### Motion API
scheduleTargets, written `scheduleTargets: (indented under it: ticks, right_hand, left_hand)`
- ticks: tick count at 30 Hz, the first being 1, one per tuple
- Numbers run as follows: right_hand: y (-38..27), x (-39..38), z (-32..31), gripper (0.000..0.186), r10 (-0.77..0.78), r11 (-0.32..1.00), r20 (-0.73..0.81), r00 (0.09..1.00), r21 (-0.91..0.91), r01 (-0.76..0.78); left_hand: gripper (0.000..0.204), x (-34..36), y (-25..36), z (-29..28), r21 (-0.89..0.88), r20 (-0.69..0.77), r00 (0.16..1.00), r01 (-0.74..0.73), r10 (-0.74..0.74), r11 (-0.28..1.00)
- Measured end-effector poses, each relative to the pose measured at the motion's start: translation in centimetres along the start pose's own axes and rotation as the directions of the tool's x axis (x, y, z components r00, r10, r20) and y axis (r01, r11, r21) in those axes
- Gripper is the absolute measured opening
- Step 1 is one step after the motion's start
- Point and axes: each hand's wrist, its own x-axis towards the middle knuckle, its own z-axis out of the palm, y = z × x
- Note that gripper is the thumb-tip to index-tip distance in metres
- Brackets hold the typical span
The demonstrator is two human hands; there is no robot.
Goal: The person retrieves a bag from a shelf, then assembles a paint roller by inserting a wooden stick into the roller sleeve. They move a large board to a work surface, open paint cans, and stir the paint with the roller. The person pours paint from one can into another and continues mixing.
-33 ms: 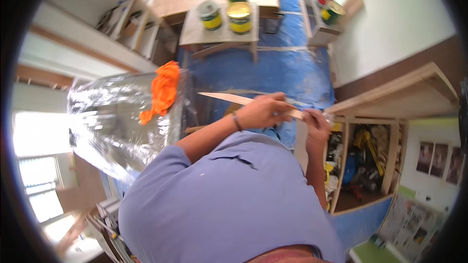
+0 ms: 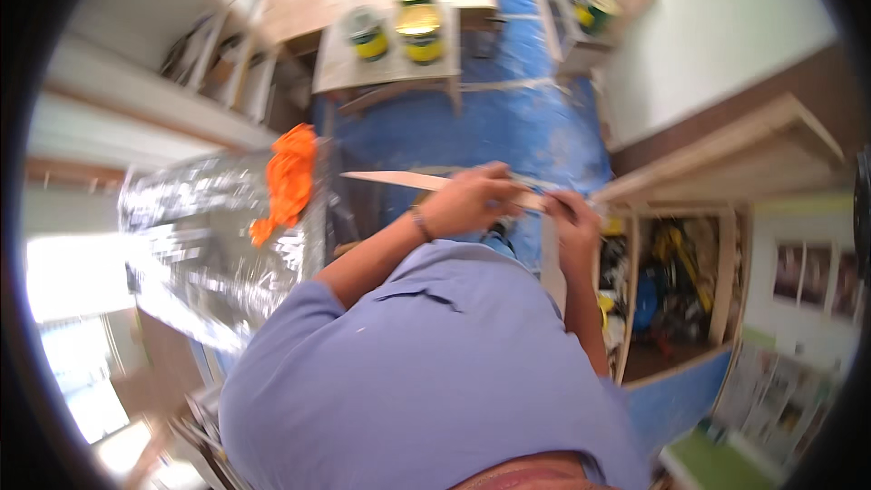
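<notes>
A long, thin, pale wooden strip (image 2: 390, 180) lies crosswise in front of my chest, tapering to a point at its left end. My left hand (image 2: 472, 202) is closed around its middle, fingers over the top. At the right end of the strip, my right hand (image 2: 573, 222) pinches it between thumb and fingers. Something small and dark shows at the right fingertips, too blurred to name. Both hands are held over the blue floor sheeting (image 2: 508, 127), close together with a short length of strip between them.
On the left, an orange cloth (image 2: 292, 177) lies on a plastic-wrapped block (image 2: 200, 218). Paint cans (image 2: 423, 34) stand on a small table (image 2: 381, 74) ahead; more cans (image 2: 595, 11) sit far right. A wooden panel (image 2: 726, 159) juts out above an open cabinet (image 2: 671, 367) holding tools.
The surroundings and both hands have shifted slightly left in the picture. Both hands keep their hold on the wooden strip.
</notes>
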Motion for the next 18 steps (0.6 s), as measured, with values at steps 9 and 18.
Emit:
scheduleTargets:
  ticks: [9, 18]
  right_hand:
    - [0.9, 13.3, -1.9, 0.014, 0.147, 0.964, 0.153, 0.977, 0.198, -0.177]
    - [1.1, 16.8, -3.8, 0.01, 0.049, 0.999, -0.062, 0.997, -0.012, -0.05]
  left_hand:
    - [0.035, 10.7, -3.1, 1.1, 0.211, -0.094, 0.987, 0.148, -0.13, 0.966]
    - [0.033, 20.1, -6.3, -0.1, 0.23, 0.184, 0.983, -0.057, 0.014, 0.972]
